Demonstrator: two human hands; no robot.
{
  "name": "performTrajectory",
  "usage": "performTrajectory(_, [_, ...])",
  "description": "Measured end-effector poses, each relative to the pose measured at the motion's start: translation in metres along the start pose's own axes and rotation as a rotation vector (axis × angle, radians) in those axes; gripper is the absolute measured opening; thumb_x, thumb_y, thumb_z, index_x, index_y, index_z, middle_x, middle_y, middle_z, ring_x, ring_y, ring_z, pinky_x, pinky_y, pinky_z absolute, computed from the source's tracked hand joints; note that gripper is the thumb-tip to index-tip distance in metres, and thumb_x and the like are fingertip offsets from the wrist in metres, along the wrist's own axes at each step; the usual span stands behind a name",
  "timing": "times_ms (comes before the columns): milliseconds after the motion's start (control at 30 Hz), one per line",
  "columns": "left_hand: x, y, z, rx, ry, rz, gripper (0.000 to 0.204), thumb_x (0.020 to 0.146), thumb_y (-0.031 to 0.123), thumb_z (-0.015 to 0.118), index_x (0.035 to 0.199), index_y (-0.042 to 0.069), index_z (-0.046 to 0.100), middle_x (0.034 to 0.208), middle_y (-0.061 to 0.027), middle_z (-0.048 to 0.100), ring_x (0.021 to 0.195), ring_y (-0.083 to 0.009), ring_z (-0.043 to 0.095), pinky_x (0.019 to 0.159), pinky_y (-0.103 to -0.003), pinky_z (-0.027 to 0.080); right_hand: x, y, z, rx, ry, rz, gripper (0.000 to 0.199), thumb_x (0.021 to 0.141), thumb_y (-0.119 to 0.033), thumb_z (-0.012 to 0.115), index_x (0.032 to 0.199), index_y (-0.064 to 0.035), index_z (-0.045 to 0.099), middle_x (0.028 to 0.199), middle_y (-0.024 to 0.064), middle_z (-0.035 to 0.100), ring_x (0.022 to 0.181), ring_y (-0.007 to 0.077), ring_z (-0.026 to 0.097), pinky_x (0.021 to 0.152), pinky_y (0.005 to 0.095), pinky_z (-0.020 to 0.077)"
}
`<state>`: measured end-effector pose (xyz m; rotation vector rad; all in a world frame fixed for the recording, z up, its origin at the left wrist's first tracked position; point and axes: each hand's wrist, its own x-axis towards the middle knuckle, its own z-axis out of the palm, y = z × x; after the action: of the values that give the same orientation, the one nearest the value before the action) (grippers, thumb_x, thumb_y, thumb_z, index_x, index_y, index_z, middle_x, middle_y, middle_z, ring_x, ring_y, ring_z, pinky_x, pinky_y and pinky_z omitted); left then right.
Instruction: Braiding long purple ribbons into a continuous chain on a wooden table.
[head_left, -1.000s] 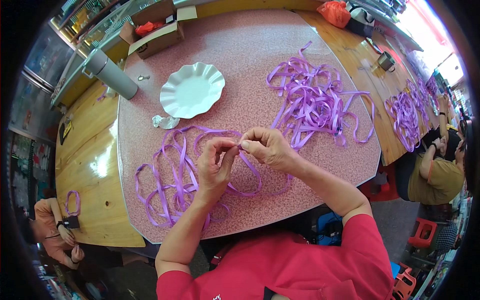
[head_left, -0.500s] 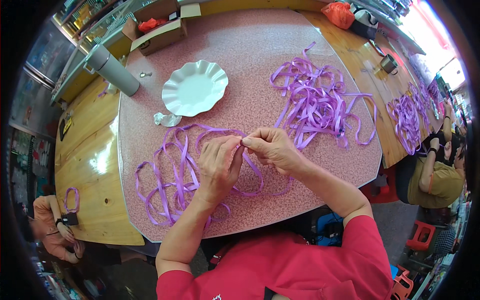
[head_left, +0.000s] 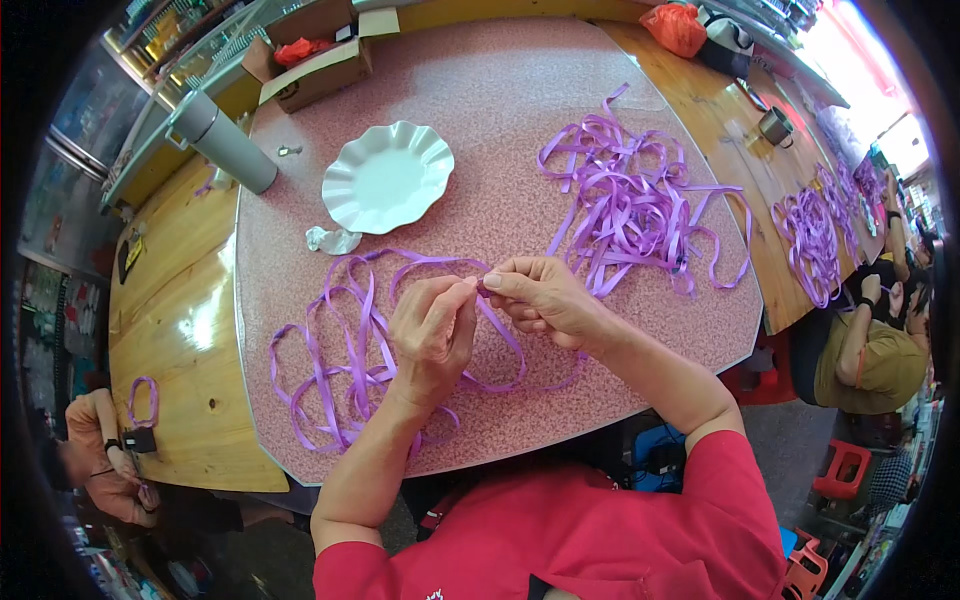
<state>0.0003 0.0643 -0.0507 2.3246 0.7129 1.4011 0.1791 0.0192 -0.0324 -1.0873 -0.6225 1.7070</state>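
Over the pink speckled table (head_left: 490,130), my two hands meet fingertip to fingertip at a purple ribbon (head_left: 507,338). My left hand (head_left: 432,325) is closed in a pinch on it, fingers curled. Thumb and forefinger of my right hand (head_left: 545,300) also pinch the ribbon, close beside the left fingertips. The exact spot between the fingers is mostly hidden. Loose loops of purple ribbon (head_left: 318,375) spread under and left of my left hand. Beyond my right hand lies a tangled heap of purple ribbon (head_left: 635,205).
A white scalloped plate (head_left: 388,178), crumpled tissue (head_left: 333,240) and a grey-green tumbler (head_left: 225,143) stand on the left side. An open cardboard box (head_left: 320,75) is at the back. More ribbon (head_left: 808,235) lies right. Other people sit at the left (head_left: 105,450) and right (head_left: 875,365).
My left fingers have shifted slightly and curled at the ribbon, opening a little gap below the thumb. My right hand keeps its pinch, almost still.
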Motion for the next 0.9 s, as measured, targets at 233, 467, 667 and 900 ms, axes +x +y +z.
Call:
performTrajectory(233, [0.0034, -0.0026, 0.0032, 0.046, -0.021, 0.104, 0.031, 0.075, -0.008, 0.071, 0.103, 0.003, 0.064, 0.094, -0.0108, 0.066, 0.083, -0.0275, 0.064, 0.071, -0.036, 0.05, 0.0047, 0.0035, -0.011, 0.126, -0.098, 0.084, 0.02, 0.096, -0.024, 0.066, 0.092, -0.0039, 0.065, 0.071, -0.0043, 0.055, 0.05, -0.0001, 0.039, 0.039, 0.0165, 0.0286])
performTrajectory(467, [-0.0014, -0.0043, 0.0052, -0.055, -0.008, -0.043, 0.026, 0.078, -0.007, 0.071, 0.1, 0.004, 0.062, 0.093, -0.0114, 0.065, 0.081, -0.0276, 0.063, 0.07, -0.036, 0.05, 0.0016, -0.001, -0.0063, -0.168, -0.02, -0.031, 0.019, 0.095, -0.022, 0.065, 0.1, -0.0034, 0.065, 0.075, -0.0043, 0.057, 0.056, 0.0005, 0.044, 0.046, 0.0175, 0.0341])
performTrajectory(667, [-0.0017, -0.0036, 0.0033, -0.185, -0.027, -0.178, 0.021, 0.08, -0.006, 0.07, 0.097, 0.004, 0.06, 0.091, -0.0112, 0.065, 0.079, -0.024, 0.063, 0.067, -0.033, 0.049, -0.0009, 0.0023, -0.0051, -0.649, 0.003, -0.432, 0.021, 0.092, -0.013, 0.065, 0.108, -0.0001, 0.066, 0.086, 0.0, 0.062, 0.078, 0.0044, 0.056, 0.065, 0.0203, 0.0451])
performTrajectory(900, [-0.0034, -0.0031, 0.0011, -0.306, -0.064, -0.292, 0.014, 0.083, -0.004, 0.066, 0.093, 0.003, 0.059, 0.089, -0.0092, 0.064, 0.076, -0.0186, 0.06, 0.067, -0.03, 0.047, -0.0017, -0.0013, -0.0049, -0.884, 0.045, -0.683, 0.015, 0.087, -0.009, 0.07, 0.1, -0.0027, 0.07, 0.088, 0.0052, 0.064, 0.08, 0.0106, 0.059, 0.067, 0.0262, 0.0472])
